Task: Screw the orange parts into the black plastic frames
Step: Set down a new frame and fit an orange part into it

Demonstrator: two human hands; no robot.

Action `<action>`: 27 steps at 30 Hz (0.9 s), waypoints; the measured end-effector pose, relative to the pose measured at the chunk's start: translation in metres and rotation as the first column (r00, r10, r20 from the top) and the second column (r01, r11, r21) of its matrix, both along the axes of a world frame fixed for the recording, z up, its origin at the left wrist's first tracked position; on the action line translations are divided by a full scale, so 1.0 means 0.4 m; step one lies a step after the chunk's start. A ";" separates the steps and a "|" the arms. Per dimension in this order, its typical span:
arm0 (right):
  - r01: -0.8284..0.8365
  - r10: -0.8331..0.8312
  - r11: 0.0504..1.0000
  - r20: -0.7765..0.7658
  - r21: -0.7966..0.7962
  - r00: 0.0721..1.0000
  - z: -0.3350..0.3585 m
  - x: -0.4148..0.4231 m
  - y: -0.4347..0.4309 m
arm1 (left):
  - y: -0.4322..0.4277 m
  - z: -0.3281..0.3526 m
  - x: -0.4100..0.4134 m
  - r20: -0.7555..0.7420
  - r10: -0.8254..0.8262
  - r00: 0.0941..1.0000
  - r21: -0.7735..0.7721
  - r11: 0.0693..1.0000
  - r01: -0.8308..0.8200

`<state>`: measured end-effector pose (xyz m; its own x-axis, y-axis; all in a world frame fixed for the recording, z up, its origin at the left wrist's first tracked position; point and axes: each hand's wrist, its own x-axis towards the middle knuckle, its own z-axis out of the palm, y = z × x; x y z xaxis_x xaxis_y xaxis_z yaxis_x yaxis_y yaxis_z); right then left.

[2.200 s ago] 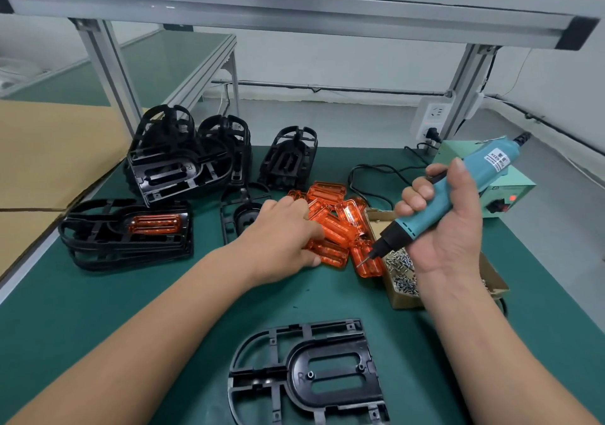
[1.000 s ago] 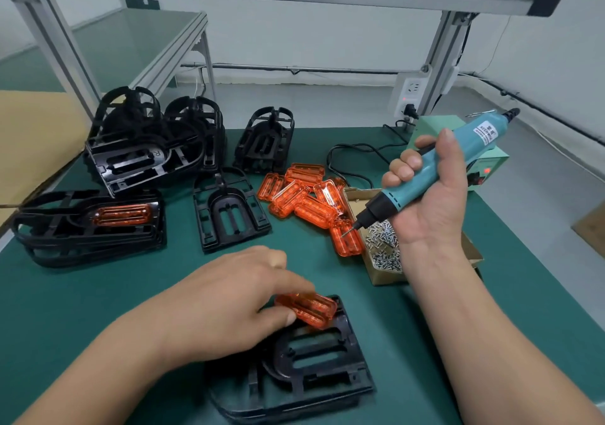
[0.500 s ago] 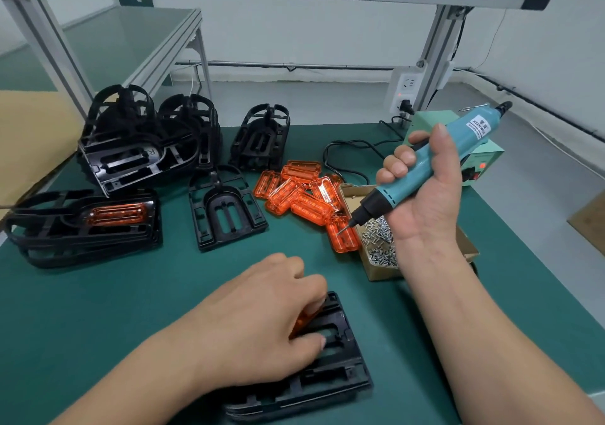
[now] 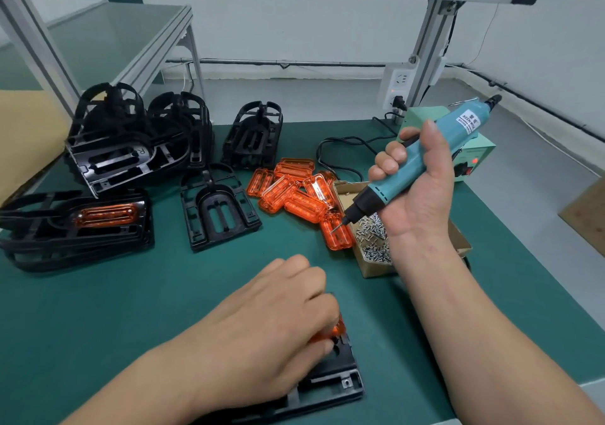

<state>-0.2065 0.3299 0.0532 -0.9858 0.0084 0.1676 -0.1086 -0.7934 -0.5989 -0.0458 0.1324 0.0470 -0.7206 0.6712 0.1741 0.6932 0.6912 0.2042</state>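
My left hand (image 4: pixel 278 326) covers a black plastic frame (image 4: pixel 330 388) at the table's near edge and pinches an orange part (image 4: pixel 330 329) down onto it; most of that part is hidden under my fingers. My right hand (image 4: pixel 415 195) grips a teal electric screwdriver (image 4: pixel 422 162), tip pointing down-left above a cardboard box of screws (image 4: pixel 373 241). A pile of several orange parts (image 4: pixel 294 195) lies mid-table. One single black frame (image 4: pixel 216 208) lies left of the pile.
Stacks of black frames (image 4: pixel 131 139) stand at the back left, and a stack with an orange part fitted (image 4: pixel 82 224) lies at the far left. A green power unit (image 4: pixel 471 156) with a black cable (image 4: pixel 340 149) sits at the back right. Aluminium posts rise behind.
My left hand took an orange part from the pile, carried it to the near frame and lowered it into the frame. The right hand kept the screwdriver raised.
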 end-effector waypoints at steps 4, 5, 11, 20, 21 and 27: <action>-0.007 0.007 1.000 -0.006 0.002 1.000 -0.001 -0.001 0.000 | 0.005 -0.004 0.000 0.033 -0.023 0.999 -0.036 0.999 0.024; -0.007 0.007 1.000 -0.007 0.001 1.000 -0.001 -0.001 0.000 | 0.004 -0.007 -0.001 0.041 -0.015 0.999 -0.048 0.999 0.017; -0.013 0.013 1.000 -0.007 0.005 1.000 -0.002 -0.003 0.001 | -0.006 -0.022 -0.001 0.099 0.001 0.995 -0.022 1.000 0.001; -0.012 0.012 1.000 -0.005 0.005 1.000 -0.002 0.000 -0.001 | -0.038 -0.033 -0.018 0.179 0.073 0.981 0.054 0.995 -0.084; -0.011 0.011 1.000 -0.004 0.008 1.000 -0.002 0.001 -0.001 | -0.037 -0.036 -0.018 0.186 0.070 0.980 0.043 0.996 -0.079; -0.012 0.012 1.000 -0.003 0.006 1.000 0.002 0.002 -0.002 | -0.023 -0.038 -0.013 0.121 0.102 0.987 -0.011 0.995 -0.102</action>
